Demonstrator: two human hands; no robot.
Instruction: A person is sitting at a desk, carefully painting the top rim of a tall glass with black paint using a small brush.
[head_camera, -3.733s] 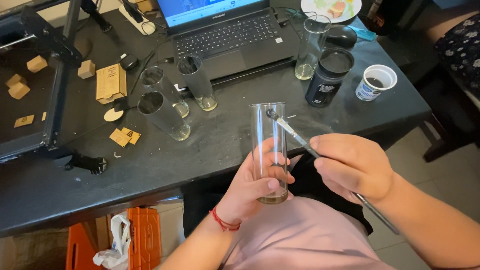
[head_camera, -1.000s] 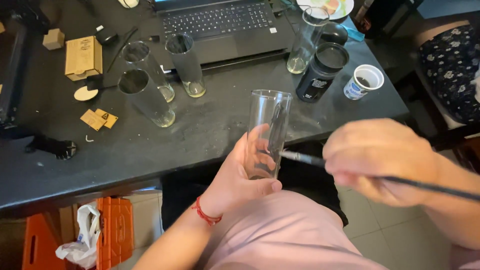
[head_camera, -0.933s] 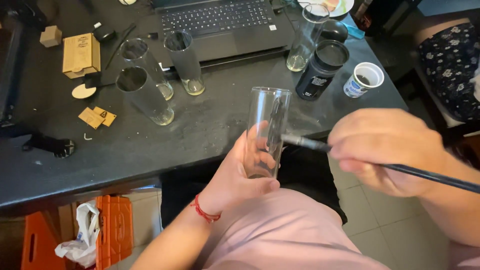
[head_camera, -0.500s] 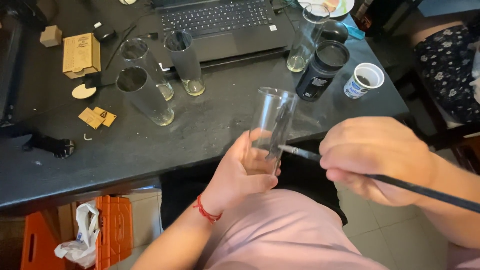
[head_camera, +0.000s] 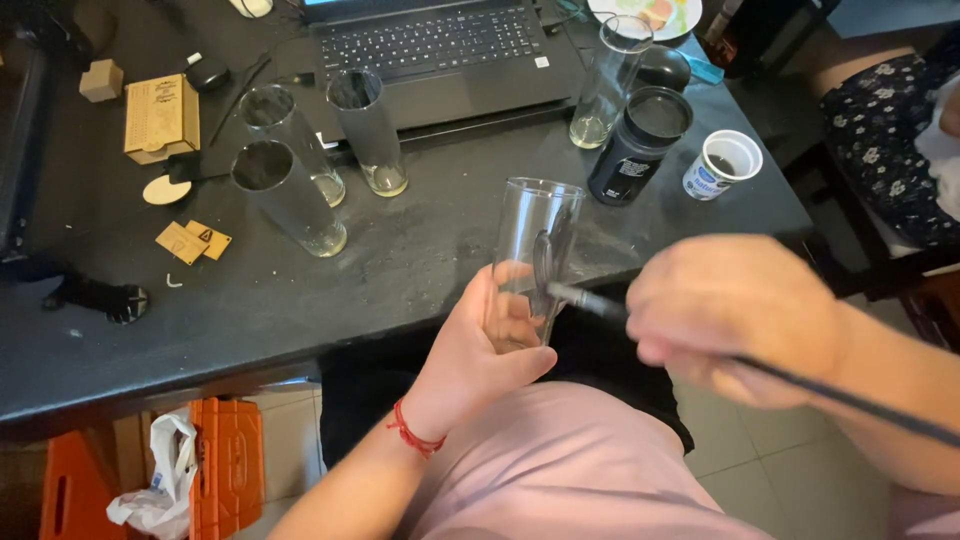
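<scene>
My left hand (head_camera: 478, 358) grips a tall clear glass (head_camera: 531, 252) around its lower half and holds it upright above my lap. A dark painted stripe runs down the glass's side. My right hand (head_camera: 735, 318) holds a long thin black paintbrush (head_camera: 590, 301); its tip touches the glass's outer wall near the stripe. The handle trails off to the lower right. A red string bracelet (head_camera: 410, 436) circles my left wrist.
A black table (head_camera: 420, 265) carries three tall clear glasses (head_camera: 290, 195), a fourth glass (head_camera: 608, 85), a black jar (head_camera: 638, 145), a small white cup (head_camera: 722, 165), a laptop (head_camera: 440, 50), wooden pieces (head_camera: 160, 115). An orange crate (head_camera: 225, 470) stands below. A person in flowered fabric (head_camera: 885, 130) sits right.
The glass went from tilted back to upright. The brush tip stays at the glass wall while my right hand shifts slightly along it.
</scene>
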